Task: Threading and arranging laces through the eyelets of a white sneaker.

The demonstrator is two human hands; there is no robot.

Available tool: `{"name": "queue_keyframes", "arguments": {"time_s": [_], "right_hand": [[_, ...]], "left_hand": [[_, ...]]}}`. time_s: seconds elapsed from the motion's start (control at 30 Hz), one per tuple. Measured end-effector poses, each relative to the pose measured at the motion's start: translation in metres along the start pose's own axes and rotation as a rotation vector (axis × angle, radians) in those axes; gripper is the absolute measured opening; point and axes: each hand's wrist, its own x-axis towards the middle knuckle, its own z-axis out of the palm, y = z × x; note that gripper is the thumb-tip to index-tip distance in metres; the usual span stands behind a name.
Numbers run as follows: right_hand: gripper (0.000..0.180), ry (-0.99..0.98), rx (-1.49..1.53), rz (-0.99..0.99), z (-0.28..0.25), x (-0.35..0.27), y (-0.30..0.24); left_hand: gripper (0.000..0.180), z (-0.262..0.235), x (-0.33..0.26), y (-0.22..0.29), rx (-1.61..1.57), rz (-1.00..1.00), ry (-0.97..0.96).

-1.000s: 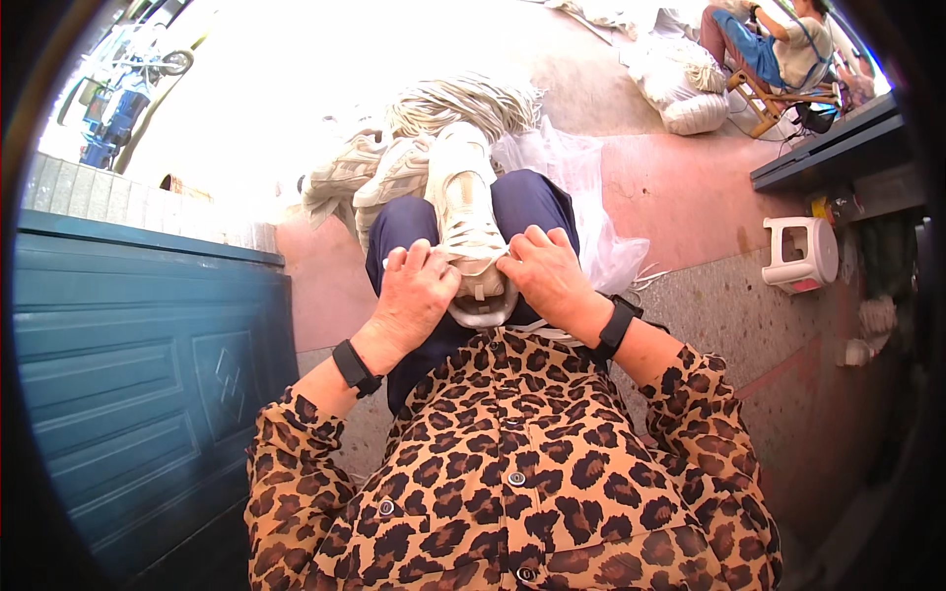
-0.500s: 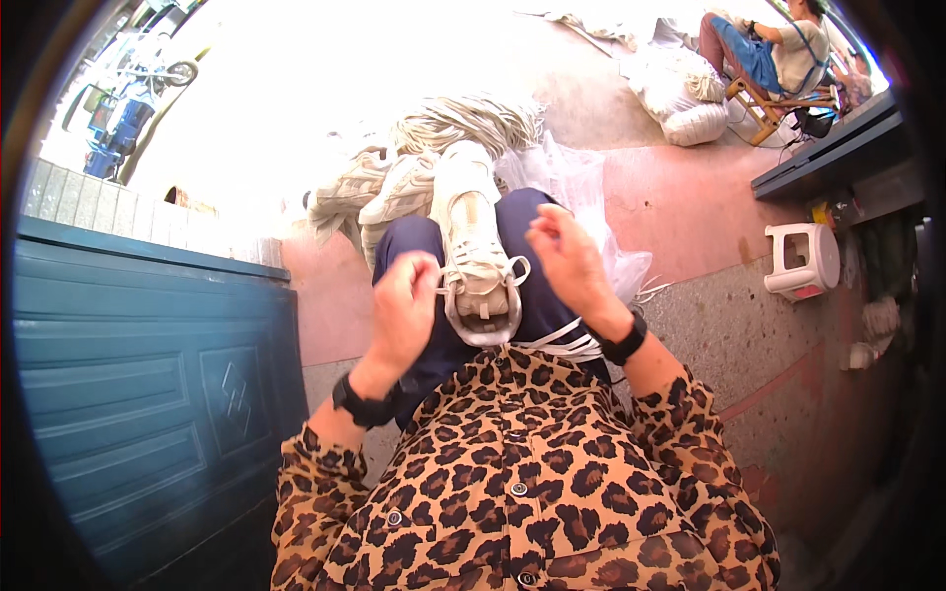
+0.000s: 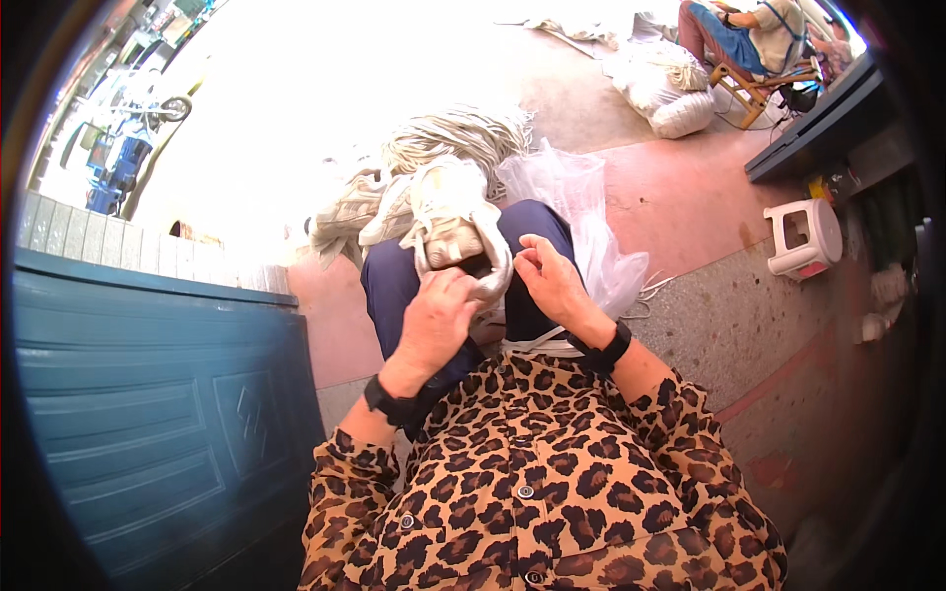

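A pale beige sneaker [image 3: 455, 202] rests tilted across my knees, its heel opening toward me. My left hand [image 3: 440, 313] is closed on the heel collar, with its fingertips at the rim of the opening. Just right of the shoe, my right hand [image 3: 554, 283] hovers over my thigh, fingers loosely bent and nothing visible in them. White laces [image 3: 544, 344] lie across my lap beneath the right wrist. Beyond my knees are more beige sneakers [image 3: 347, 205] and a thick bundle of off-white laces [image 3: 458, 138].
A clear plastic bag [image 3: 572, 192] lies beside my right knee. To the left is a blue panelled door [image 3: 128, 384]. A white stool [image 3: 803, 239] stands at right, under a dark ledge [image 3: 818, 123]. Further off, a person [image 3: 739, 44] sits near white sacks [image 3: 670, 94].
The sneaker has tilted and shifted left. My left hand has moved from the lace at its side to the heel collar. My right hand has come down slightly and inward.
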Motion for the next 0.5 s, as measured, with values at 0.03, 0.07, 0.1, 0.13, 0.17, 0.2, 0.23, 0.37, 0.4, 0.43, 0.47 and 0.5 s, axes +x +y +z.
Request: {"name": "queue_keyframes", "arguments": {"time_s": [0.03, 0.07, 0.1, 0.13, 0.17, 0.2, 0.23, 0.37, 0.4, 0.43, 0.47, 0.5], "right_hand": [[0.035, 0.010, 0.002, -0.001, 0.000, -0.001, 0.008], [0.038, -0.026, 0.018, 0.054, 0.001, -0.004, 0.014], [0.041, -0.061, 0.041, 0.107, 0.001, -0.004, 0.016], [0.052, -0.128, 0.055, 0.164, -0.001, -0.004, 0.020], [0.052, -0.114, 0.063, 0.170, -0.001, -0.004, 0.021], [0.058, -0.136, 0.089, 0.196, 0.003, -0.005, 0.018], [0.064, -0.161, 0.114, 0.221, 0.005, -0.005, 0.012], [0.072, -0.215, 0.026, 0.164, 0.023, 0.007, 0.019], [0.072, -0.214, 0.031, 0.166, 0.025, 0.011, 0.021], [0.069, -0.227, 0.088, 0.195, 0.026, 0.017, 0.023], [0.065, -0.238, 0.144, 0.225, 0.026, 0.021, 0.025], [0.065, -0.231, 0.144, 0.231, 0.023, 0.023, 0.022]], "left_hand": [[0.022, -0.006, 0.002, -0.004, -0.080, -0.026, -0.028], [0.023, -0.012, 0.000, -0.008, -0.158, -0.010, -0.004], [0.021, -0.020, -0.007, -0.014, -0.295, -0.113, -0.003], [0.022, -0.035, -0.009, -0.008, -0.463, -0.239, 0.019], [0.022, -0.052, -0.009, 0.000, -0.630, -0.370, 0.040], [0.022, -0.062, -0.015, -0.003, -0.624, -0.370, 0.035], [0.023, -0.072, -0.021, -0.006, -0.724, -0.402, 0.125], [0.029, -0.080, -0.037, -0.009, -0.801, -0.449, 0.212], [0.028, -0.075, -0.040, -0.007, -0.795, -0.433, 0.214], [0.028, -0.071, -0.043, -0.006, -0.793, -0.434, 0.210], [0.028, -0.067, -0.045, -0.006, -0.788, -0.441, 0.213], [0.028, -0.062, -0.046, -0.006, -0.788, -0.447, 0.214]]}}
